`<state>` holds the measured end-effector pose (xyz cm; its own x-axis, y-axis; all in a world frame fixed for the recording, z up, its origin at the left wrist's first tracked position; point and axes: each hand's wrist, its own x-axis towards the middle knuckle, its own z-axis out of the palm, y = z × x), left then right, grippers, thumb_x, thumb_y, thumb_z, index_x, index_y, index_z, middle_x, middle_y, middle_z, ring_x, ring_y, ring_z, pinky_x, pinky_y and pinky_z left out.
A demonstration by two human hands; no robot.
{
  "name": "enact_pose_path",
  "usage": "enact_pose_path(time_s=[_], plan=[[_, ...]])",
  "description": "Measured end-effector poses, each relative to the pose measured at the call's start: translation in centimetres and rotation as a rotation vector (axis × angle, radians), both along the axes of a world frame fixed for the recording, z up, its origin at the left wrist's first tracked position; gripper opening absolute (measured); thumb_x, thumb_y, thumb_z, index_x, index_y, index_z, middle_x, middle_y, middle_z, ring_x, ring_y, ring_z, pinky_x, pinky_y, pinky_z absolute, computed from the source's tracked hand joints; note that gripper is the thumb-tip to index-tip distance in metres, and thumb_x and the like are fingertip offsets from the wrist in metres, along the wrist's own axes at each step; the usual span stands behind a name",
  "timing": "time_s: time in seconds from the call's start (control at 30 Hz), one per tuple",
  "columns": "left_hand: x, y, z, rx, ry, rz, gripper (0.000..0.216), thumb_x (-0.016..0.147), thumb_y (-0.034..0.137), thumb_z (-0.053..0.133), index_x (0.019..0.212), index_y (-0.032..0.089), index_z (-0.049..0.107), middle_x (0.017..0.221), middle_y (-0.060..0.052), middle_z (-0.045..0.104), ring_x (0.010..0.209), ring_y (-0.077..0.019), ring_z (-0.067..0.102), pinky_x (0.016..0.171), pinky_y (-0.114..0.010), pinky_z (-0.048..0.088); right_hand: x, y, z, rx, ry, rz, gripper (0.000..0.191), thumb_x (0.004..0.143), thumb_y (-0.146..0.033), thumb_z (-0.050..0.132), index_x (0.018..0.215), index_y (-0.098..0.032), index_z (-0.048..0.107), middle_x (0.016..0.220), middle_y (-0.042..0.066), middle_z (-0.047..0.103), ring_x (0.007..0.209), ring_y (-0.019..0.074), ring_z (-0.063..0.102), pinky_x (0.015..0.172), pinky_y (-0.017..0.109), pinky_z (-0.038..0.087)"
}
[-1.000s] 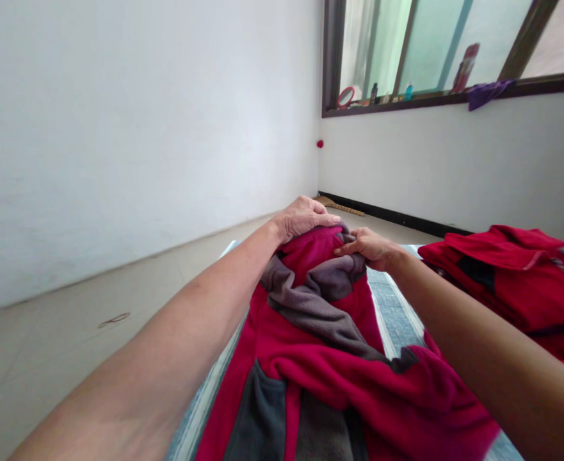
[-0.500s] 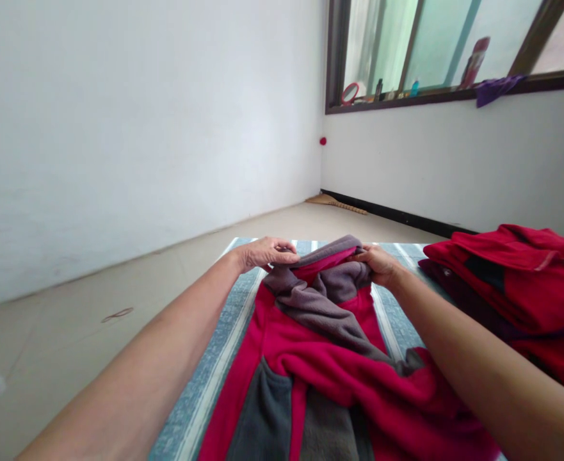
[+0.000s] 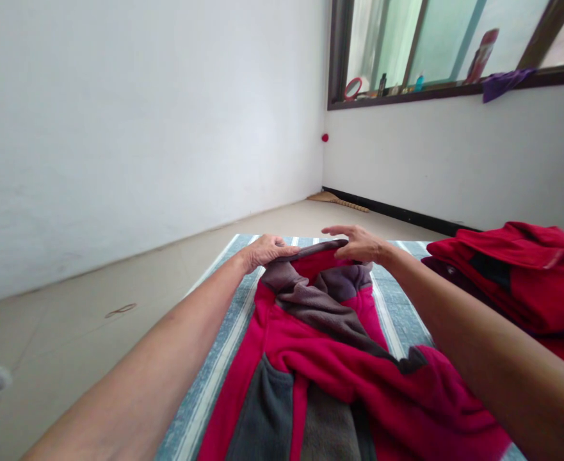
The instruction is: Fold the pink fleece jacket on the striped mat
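A crimson fleece garment [image 3: 330,358] with grey panels lies lengthwise on a blue-and-white striped mat [image 3: 224,346]. My left hand [image 3: 267,250] is closed in a pinch on the garment's far grey edge, at its left corner. My right hand [image 3: 358,242] hovers at the same far edge on the right, fingers stretched out and apart, resting lightly on or just over the cloth. Both forearms reach forward across the garment.
A pile of folded red clothes [image 3: 516,275] sits on the mat at the right. Pale tiled floor [image 3: 70,326] runs left to a white wall. A window sill [image 3: 435,86] holds bottles, a small mirror and a purple cloth. A broom [image 3: 339,202] lies in the corner.
The garment's far end was bunched up between both hands, then spread and laid flatter on the mat. My right hand has let go and opened; my left hand keeps its pinch.
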<state>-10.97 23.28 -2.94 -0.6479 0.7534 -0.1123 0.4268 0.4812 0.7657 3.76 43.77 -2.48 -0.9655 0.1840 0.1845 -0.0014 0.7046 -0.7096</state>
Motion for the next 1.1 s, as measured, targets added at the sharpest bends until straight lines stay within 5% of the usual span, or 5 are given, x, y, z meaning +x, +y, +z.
enact_pose_path(time_s=[0.1,0.2,0.33,0.5,1.1], plan=[[-0.1,0.1,0.3,-0.034,0.027,-0.004,0.058,0.057,0.073,0.064,0.069,0.017,0.056,0.058,0.003,0.048,0.051,-0.0114,0.042,0.044,-0.022,0.030,-1.7,-0.9,1.4,0.388,-0.199,0.071,0.040,0.062,-0.018,0.063,0.101,-0.020,0.071,0.082,-0.001,0.068,0.069,0.0133,0.056,0.057,0.020,0.038],[0.1,0.5,0.9,-0.099,0.196,-0.092,0.057,0.061,0.070,0.061,0.081,0.017,0.064,0.068,0.000,0.058,0.063,-0.0161,0.053,0.052,-0.024,0.038,-2.7,-1.2,1.5,0.552,-0.220,-0.003,0.026,0.064,-0.019,0.061,0.088,-0.017,0.072,0.067,-0.001,0.063,0.063,0.0126,0.053,0.051,0.021,0.033],[1.6,2.1,1.1,-0.188,0.669,-0.235,0.043,0.069,0.049,0.065,0.103,0.023,0.065,0.094,0.000,0.067,0.087,-0.0189,0.061,0.070,-0.022,0.043,-2.3,-1.3,0.8,0.656,-0.139,-0.042,0.027,0.075,-0.023,0.054,0.097,-0.019,0.068,0.079,0.002,0.067,0.071,0.0145,0.057,0.057,0.022,0.035],[3.7,3.5,0.3,-0.286,0.920,-0.141,0.026,0.082,0.018,0.045,0.101,0.020,0.063,0.092,-0.007,0.069,0.087,-0.0225,0.064,0.072,-0.028,0.045,-0.7,-2.1,0.1,0.828,-0.085,-0.067,0.031,0.087,-0.021,0.041,0.113,-0.020,0.057,0.104,0.009,0.066,0.091,0.0215,0.061,0.069,0.027,0.039],[3.4,4.1,0.4,-0.360,0.988,-0.091,0.038,0.079,0.006,0.044,0.115,0.015,0.044,0.095,-0.012,0.068,0.093,-0.0258,0.066,0.076,-0.032,0.048,-0.6,-1.4,-2.0,0.983,-0.135,-0.164,0.029,0.094,-0.017,0.028,0.117,-0.016,0.045,0.105,0.014,0.065,0.093,0.0260,0.063,0.068,0.031,0.042]])
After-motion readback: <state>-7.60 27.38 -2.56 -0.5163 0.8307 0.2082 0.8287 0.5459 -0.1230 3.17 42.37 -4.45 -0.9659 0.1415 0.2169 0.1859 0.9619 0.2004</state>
